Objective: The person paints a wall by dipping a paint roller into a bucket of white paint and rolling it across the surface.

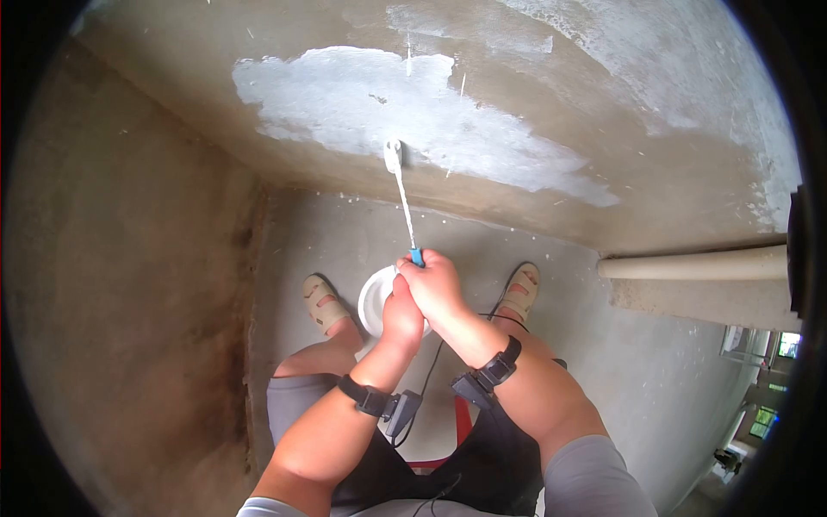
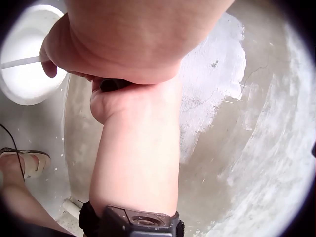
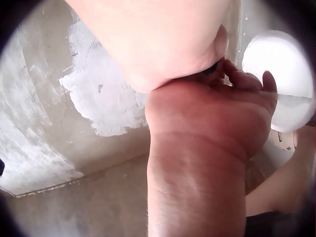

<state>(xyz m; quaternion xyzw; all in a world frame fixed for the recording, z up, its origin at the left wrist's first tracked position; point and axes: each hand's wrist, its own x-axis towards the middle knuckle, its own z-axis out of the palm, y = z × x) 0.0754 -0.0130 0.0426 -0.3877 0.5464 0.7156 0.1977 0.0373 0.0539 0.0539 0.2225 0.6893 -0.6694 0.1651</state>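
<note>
In the head view both hands are together around a tool's blue handle [image 1: 417, 257], above a white bucket [image 1: 374, 302]. The right hand [image 1: 436, 286] grips near the shaft; the left hand [image 1: 402, 312] is closed around the lower handle, mostly hidden. A thin white shaft [image 1: 405, 205] runs up to a small white-coated head [image 1: 393, 155], held at the wall's white patch [image 1: 345, 93]. The left wrist view shows the left hand [image 2: 118, 44] overlapping the right hand [image 2: 106, 104], with a dark handle end [image 2: 112, 85] between them. The right wrist view shows the left palm [image 3: 212, 116].
A bare brown wall [image 1: 138, 258] stands at the left. The grey floor [image 1: 293, 233] has white spots. A pale pipe [image 1: 693, 264] runs low along the right wall. Sandalled feet [image 1: 324, 303] flank the bucket, and a black cable [image 1: 428, 379] hangs beside the left forearm.
</note>
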